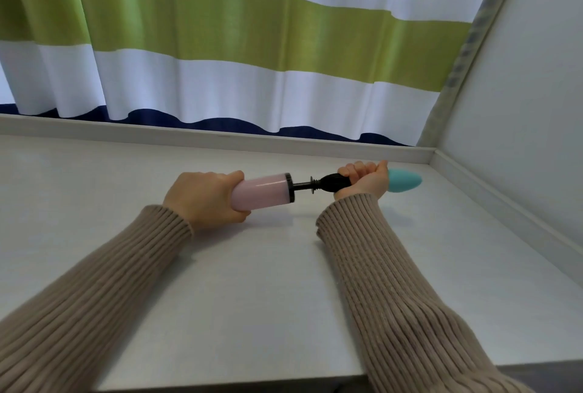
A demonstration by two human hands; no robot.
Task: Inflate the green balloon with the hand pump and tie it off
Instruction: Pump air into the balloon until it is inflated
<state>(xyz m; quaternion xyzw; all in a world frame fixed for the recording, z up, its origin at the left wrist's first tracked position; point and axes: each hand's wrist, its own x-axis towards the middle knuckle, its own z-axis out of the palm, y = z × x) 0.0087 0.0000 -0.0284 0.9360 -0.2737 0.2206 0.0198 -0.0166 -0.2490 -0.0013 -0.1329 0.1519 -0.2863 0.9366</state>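
Note:
A hand pump lies level above the white table, with a pale pink barrel and a black ribbed end on a short black rod. My left hand grips the pink barrel from the left. My right hand grips the black end, palm toward me. Past that hand, on its right, the green balloon sticks out, teal-green, small and partly inflated, pointing right. Its neck is hidden inside my right hand.
A raised white ledge runs along the table's back, and a white wall with a low rim closes the right side. A striped white, green and navy curtain hangs behind. The table's front edge is near my elbows.

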